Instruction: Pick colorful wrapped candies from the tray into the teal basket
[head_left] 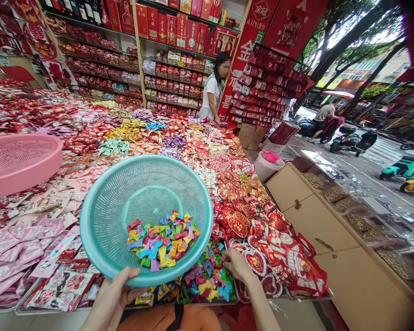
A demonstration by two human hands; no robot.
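Note:
A round turquoise plastic basket [103, 184] is tilted in front of me, its near rim gripped by my left hand [115, 289], thumb on top and fingers underneath. Inside, small wrapped candies [163, 243] in many bright colours lie gathered at the near right side. Just right of the basket, my right hand [235, 264] is at the edge of a tray of similar bright candies [209, 276]. Its fingers are curled together, and whatever is between them is hidden. Red and white heart-shaped packets [262, 257] lie right beside that hand.
A pink basket [24, 170] rests on the sweets at left. Packets in many colours cover the long display table. A person [212, 92] stands at its far end, before stocked shelves [172, 59]. Beige cabinets [317, 225] run along the right; scooters [355, 138] stand outside.

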